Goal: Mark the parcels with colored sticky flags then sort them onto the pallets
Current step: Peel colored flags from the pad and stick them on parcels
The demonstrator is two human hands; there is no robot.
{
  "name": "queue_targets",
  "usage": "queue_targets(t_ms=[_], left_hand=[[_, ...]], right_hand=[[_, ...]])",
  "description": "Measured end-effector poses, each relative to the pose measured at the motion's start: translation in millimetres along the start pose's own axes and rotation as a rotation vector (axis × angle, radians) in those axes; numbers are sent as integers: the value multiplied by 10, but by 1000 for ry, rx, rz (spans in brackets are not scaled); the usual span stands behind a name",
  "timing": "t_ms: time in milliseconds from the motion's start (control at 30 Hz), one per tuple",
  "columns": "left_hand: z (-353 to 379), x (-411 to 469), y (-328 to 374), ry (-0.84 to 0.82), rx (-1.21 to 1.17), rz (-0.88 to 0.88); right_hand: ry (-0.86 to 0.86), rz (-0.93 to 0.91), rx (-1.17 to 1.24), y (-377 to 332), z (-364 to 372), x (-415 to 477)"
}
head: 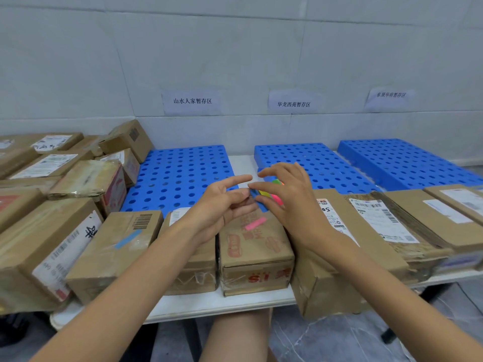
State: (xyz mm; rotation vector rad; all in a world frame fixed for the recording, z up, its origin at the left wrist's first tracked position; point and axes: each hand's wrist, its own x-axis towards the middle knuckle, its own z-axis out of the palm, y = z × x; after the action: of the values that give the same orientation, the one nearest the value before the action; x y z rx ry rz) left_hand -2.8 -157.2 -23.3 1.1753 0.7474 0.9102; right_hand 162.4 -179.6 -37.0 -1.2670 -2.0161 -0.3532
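My right hand (290, 202) curls its fingers over a pad of sticky flags (274, 190) with green, yellow and pink strips on a blue backing. My left hand (222, 207) pinches at the pad's left end, index finger stretched out. Both hands hover over a row of cardboard parcels. The parcel below them (256, 246) carries a pink flag (254, 223). A parcel to its left (104, 257) carries a blue flag (128, 239). Three blue perforated pallets lie behind: left (183, 173), middle (324, 163) and right (407, 163).
More parcels are piled at the left (86, 178), and others line the front right (379, 226). Paper signs (192, 101) hang on the wall above each pallet. The white table edge (209, 307) runs just in front of my knee.
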Motion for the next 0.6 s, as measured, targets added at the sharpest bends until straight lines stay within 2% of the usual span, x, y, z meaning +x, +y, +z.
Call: queue_targets(t_ms=[167,333,600], left_hand=[[-28,3,-19,7,-25,-44],[-6,-7,-41,-23,-2,-76],[28,10,-46,29,66,-102]], right_hand=[[58,-18,87,23,-13,3],[35,29,166,32,19,17],[85,-24,138,25,9,4]])
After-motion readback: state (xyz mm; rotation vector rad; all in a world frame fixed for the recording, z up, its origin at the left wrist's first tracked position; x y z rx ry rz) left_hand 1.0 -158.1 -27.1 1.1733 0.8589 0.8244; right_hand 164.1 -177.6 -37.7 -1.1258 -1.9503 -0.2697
